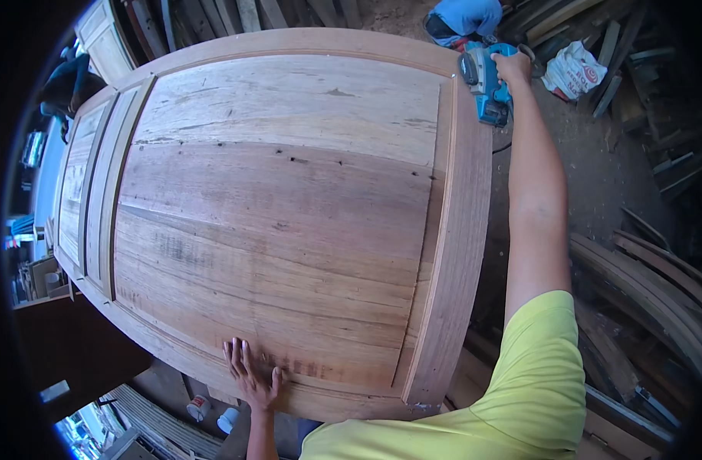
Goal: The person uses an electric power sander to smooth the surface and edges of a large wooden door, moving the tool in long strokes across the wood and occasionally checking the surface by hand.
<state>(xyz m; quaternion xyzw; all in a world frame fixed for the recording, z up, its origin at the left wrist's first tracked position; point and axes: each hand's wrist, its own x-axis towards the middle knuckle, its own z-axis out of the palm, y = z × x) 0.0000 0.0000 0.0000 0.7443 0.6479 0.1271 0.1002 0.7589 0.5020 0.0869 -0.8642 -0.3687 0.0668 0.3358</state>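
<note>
This is looking like a woodworking workshop — planks (248,15) are crowding eleven o'clock, boards (644,282) are lying between three and four, and at one-thirty a power planer (483,83) is touching a panelled door (274,207).

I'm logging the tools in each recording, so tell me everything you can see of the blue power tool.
The tool looks like an electric planer: mostly blue, with black parts and a casing that looks like hard plastic. The right hand grips it from above. It is at the door's far right corner, over the frame and partly past its outer edge. Its underside is hidden, and whether it is running cannot be told.
</note>
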